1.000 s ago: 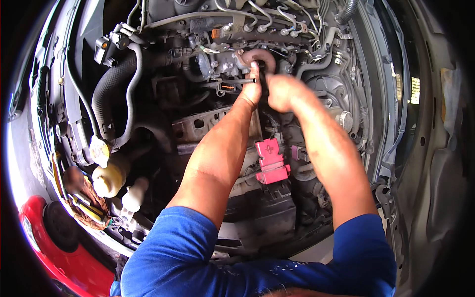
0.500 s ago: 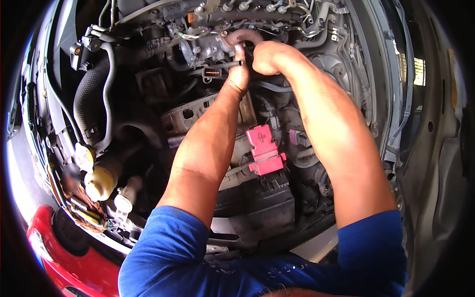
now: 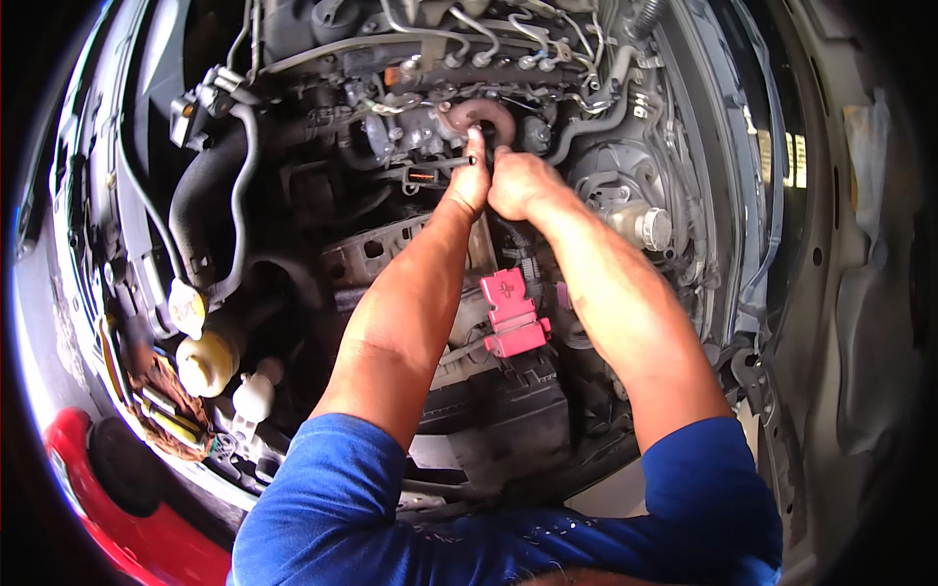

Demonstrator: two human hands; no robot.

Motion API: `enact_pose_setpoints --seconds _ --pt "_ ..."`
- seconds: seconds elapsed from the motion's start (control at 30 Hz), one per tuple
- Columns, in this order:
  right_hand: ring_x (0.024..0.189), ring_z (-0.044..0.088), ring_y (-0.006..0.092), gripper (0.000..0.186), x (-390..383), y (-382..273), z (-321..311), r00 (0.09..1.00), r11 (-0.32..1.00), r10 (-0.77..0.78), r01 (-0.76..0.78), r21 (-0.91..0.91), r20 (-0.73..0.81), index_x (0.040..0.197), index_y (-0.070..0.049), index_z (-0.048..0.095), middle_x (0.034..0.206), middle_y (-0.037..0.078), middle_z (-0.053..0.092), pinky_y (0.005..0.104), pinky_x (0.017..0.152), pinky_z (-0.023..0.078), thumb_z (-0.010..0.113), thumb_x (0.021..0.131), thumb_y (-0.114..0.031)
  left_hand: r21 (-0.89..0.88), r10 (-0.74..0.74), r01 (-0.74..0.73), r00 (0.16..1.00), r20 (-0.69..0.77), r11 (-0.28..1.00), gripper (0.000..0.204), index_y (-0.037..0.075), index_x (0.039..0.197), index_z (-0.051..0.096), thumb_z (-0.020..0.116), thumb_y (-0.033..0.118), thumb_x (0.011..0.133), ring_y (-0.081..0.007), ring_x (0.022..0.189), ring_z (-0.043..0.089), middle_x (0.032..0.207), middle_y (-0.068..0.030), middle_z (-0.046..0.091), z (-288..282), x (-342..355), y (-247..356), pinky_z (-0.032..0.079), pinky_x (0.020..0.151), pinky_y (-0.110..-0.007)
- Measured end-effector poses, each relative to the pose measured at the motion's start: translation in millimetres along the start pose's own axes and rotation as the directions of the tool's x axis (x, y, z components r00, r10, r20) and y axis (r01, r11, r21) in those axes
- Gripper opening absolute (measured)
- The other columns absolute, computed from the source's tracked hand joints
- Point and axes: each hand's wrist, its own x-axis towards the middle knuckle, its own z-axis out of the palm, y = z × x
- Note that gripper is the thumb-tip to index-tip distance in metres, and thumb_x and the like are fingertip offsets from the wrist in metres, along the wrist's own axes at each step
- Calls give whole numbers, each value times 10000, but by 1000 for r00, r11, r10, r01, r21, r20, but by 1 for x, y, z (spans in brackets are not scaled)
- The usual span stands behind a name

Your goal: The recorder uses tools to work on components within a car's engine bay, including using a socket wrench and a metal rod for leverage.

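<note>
Both hands meet deep in the engine bay, just below a rusty, curved metal pipe (image 3: 489, 109). My left hand (image 3: 471, 183) points its thumb up toward the pipe's lower edge; its other fingers are hidden. Right beside it, my right hand (image 3: 520, 186) is closed with the fingers curled in. Whatever it grips is covered by the hand. Close to the left hand's thumb is the end of a thin dark tube (image 3: 459, 162). A dark connector with an orange face (image 3: 421, 177) sits to the left of that hand.
Below the hands, a pink-red terminal cover (image 3: 512, 311) tops the dark battery (image 3: 508, 415). A capped reservoir (image 3: 650, 229) stands right of my right forearm. Hoses (image 3: 244, 200) and a yellowish reservoir (image 3: 207, 364) line the left. Thin metal lines (image 3: 479, 39) cross the engine at the back.
My right hand has drawn back from the pipe and closer to my left hand. The view has shifted, so the engine sits lower, and the capped reservoir at right has come into sight.
</note>
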Motion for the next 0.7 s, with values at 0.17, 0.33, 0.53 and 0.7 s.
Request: enact_pose_setpoints --seconds 0.17,0.33,0.53,0.7 --pt "1059 688 381 345 28 3 -51 947 932 -299 317 -176 120 1073 24 717 1077 258 715 433 909 556 635 809 -182 194 429 -412 902 -51 890 571 -11 1485 433 426 345 1038 -453 1328 508 1364 -330 561 -12 -44 -6 405 1123 -455" --pt "1007 713 318 267 29 -3 -76 917 888 -311 374 -269 249 1052 -94 774 1131 129 736 403 878 561 668 838 -216 757 430 -464 862 268 461 697 -13 1426 508 646 440 916 -333 1443 406 1493 -210 505 -11 -75 -3 337 1162 -504" --pt "1097 681 319 298 34 4 -73 896 876 -393 433 -213 208 1118 -97 754 1194 152 710 406 942 535 640 882 -240 870 269 -457 875 402 187 977 26 1499 424 772 577 771 -324 1470 371 1560 -172 441 1 -65 22 333 1143 -555" --pt "1088 683 326 295 44 -4 -72 892 860 -389 442 -256 232 1122 -87 753 1190 148 712 415 930 540 598 918 -232 911 140 -400 912 385 102 984 52 1487 458 757 640 756 -322 1455 396 1552 -148 459 8 -52 33 342 1138 -526"
